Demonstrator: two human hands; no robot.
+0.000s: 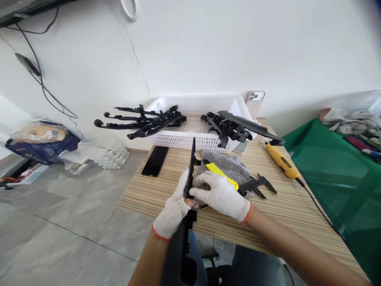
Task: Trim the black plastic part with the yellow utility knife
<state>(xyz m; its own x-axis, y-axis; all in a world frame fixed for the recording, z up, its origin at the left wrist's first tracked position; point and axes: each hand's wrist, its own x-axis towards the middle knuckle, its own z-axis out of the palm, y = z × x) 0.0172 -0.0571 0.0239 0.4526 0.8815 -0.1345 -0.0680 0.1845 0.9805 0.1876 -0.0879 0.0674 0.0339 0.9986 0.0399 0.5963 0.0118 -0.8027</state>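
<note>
A long, narrow black plastic trim piece (176,254) stands on edge before me, running from above the table down towards my lap. My left hand (171,216), in a white glove with bare thumb tip, is closed around its middle from the left side. On the other side, my gloved right hand (222,195) has its thumb and fingers curled in a pinch at the piece's edge; anything small between those fingertips is hidden. Just beyond the right hand, a yellow utility knife (220,174) and a black caliper (256,186) lie on a grey cloth (233,163).
A white plastic basket (190,140) at the wall carries black plastic parts (157,122) and more parts (229,125) jutting over its rim. A phone (155,161) lies left on the wooden table (135,194). A corded yellow tool (281,159) lies right, near a green container (318,159).
</note>
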